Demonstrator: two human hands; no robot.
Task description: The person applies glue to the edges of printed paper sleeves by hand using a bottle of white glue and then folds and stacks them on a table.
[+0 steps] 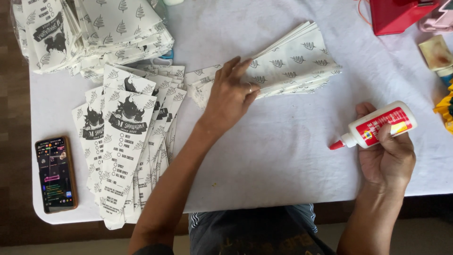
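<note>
Left hand (230, 96) pressing fanned paper sleeves (292, 63), right hand (387, 158) gripping glue bottle (377, 126)

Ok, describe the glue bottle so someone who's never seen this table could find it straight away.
Start at the white table and go to its right side, near the front edge. There the right hand holds the glue bottle lying sideways, tip pointing left. It is a small white bottle with a red label and red nozzle cap, unlike the flat printed paper sleeves under the left hand.
</note>
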